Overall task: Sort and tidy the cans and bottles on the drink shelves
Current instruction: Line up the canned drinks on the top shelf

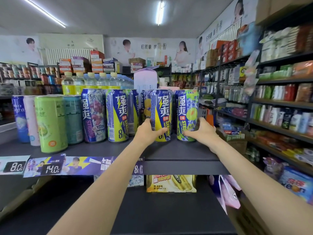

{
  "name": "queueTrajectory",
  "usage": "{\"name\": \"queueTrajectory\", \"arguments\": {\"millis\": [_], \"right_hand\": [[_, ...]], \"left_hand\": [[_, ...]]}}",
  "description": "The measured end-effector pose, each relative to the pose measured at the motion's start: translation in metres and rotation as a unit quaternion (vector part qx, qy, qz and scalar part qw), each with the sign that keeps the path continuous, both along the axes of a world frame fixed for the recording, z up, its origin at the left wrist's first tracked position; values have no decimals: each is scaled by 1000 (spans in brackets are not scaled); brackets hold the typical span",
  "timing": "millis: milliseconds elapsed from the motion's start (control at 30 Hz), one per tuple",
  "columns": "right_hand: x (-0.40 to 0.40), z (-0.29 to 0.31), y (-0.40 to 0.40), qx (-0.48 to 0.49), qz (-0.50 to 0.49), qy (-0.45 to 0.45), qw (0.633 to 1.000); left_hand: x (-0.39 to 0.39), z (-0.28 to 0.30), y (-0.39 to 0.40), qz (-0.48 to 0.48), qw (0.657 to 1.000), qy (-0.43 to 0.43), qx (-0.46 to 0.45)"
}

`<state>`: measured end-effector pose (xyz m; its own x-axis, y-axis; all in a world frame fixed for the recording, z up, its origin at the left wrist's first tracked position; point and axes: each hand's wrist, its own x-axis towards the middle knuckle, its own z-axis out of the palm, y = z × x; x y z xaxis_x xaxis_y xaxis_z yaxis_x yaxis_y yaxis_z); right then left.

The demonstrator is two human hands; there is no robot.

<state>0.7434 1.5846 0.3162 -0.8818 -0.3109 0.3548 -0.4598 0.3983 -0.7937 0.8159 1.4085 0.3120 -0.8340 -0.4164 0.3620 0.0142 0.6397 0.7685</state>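
Head view: two bare arms over the dark shelf (183, 150). Left hand (149, 131) curled round the lower part of a blue-and-yellow can (160, 114), thumb across its front. Just right of that can, a blue-and-green can (187, 114), gripped low by the right hand (201, 131), fingers wrapped round its side. Both cans upright on the shelf, close but apart. Left of the blue-and-yellow can, a row of more tall cans (116, 114). Behind that row, yellow-capped bottles (91, 82).
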Motion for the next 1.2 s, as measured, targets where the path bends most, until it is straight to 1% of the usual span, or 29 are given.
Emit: {"name": "queueTrajectory", "arguments": {"millis": [133, 333, 400, 433, 500, 533, 567, 633, 667, 733, 767, 867, 933, 1000, 1067, 1100, 1133, 1200], "right_hand": [[-3, -1, 0, 9, -8, 10, 1000], [1, 1, -2, 22, -14, 22, 999], [5, 2, -1, 30, -14, 24, 999], [6, 2, -2, 32, -12, 25, 999], [8, 2, -2, 35, -8, 38, 999], [7, 1, -1, 23, -11, 70, 997], [4, -1, -1, -3, -23, 120, 992], [7, -3, -3, -68, -35, 227, 971], [13, -3, -6, -85, -28, 269, 959], [29, -2, -20, -80, 12, 311, 947], [36, -1, -32, -68, 44, 311, 947], [51, 7, -75, 6, 140, 260, 955], [51, 17, -108, 64, 142, 218, 963], [45, 28, -138, 79, 106, 157, 979], [31, 36, -164, 62, 74, 53, 994], [26, 37, -175, 38, 73, 4, 997], [22, 35, -184, 1, 85, -44, 995], [16, 30, -191, -87, 132, -126, 979]], "left_hand": [[-5, -1, -7, -79, 995, -17, 62], [-14, 0, -7, -103, 993, -17, 50], [-15, 0, -3, -90, 995, -11, 30], [-14, 0, -3, -79, 997, -14, 5], [-8, 3, -5, -44, 995, -30, -88], [-1, 6, -8, -19, 991, -21, -129], [7, 8, -13, 7, 989, 6, -149], [26, 9, -30, 65, 983, 92, -143], [36, 9, -39, 96, 978, 131, -133], [54, 9, -57, 141, 964, 181, -134], [61, 9, -64, 156, 958, 195, -139], [77, 9, -82, 176, 947, 220, -151], [81, 6, -97, 172, 952, 205, -148], [82, 0, -107, 153, 962, 177, -143], [82, -3, -113, 133, 966, 173, -136], [81, -4, -114, 126, 967, 174, -138], [81, -5, -117, 123, 967, 172, -145], [79, -4, -116, 131, 962, 174, -163]]}}
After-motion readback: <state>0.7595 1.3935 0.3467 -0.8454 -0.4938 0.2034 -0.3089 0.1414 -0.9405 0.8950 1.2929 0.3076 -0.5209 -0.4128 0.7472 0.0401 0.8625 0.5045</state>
